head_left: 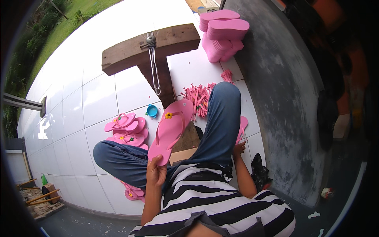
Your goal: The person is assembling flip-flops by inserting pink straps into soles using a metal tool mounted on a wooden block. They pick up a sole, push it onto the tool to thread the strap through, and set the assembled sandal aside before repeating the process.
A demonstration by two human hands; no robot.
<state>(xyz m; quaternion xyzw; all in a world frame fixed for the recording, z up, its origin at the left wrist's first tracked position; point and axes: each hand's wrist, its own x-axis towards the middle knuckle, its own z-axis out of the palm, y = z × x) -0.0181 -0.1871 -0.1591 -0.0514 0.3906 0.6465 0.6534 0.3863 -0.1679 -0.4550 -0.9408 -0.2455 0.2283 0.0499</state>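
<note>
Over my lap, my left hand (156, 173) grips a pink foam flip-flop with a yellow flower (172, 128) by the heel, presumably keeping its straps unobstructed. Right hand (239, 149): at a second pink foam flip-flop (243, 125) beside my knee; cannot tell whether gripping. Beyond: small round blue cup (152, 111), contents unclear; loose pink rubber straps (197, 97), likely heaped for reach; stacked pink foam soles (227, 31).

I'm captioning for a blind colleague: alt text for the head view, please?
A person sits holding a pink flip-flop with a yellow flower in the left hand, the right hand at another flip-flop. More flip-flops, pink straps and stacked pink soles sit on white tiles near a T-shaped wooden stand.
</note>
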